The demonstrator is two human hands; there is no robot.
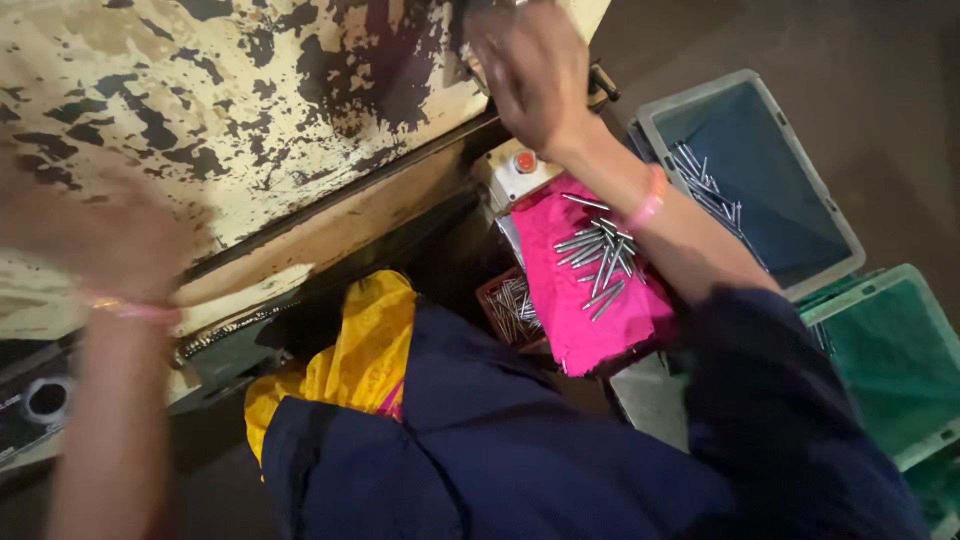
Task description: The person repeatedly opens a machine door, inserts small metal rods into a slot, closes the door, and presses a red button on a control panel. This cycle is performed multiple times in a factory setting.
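At the worn machine face, far side: both hands up on it, pins waiting on the pink cloth.

Right hand is raised to the top edge of the chipped cream panel, blurred; fingers look curled over something dark there, but whether they grasp it I cannot tell. Left hand is a smear at the left, low against the panel; fingers unreadable. Judged step: working the machine between pins, not picking. Next pick would call for the right hand to drop near, to the loose steel pins on the pink cloth, just under that forearm. More pins lie in the red tray left of the cloth and in the grey bin to the right; green bin nearer. Red button box beside the cloth. Dark floor, dim light.
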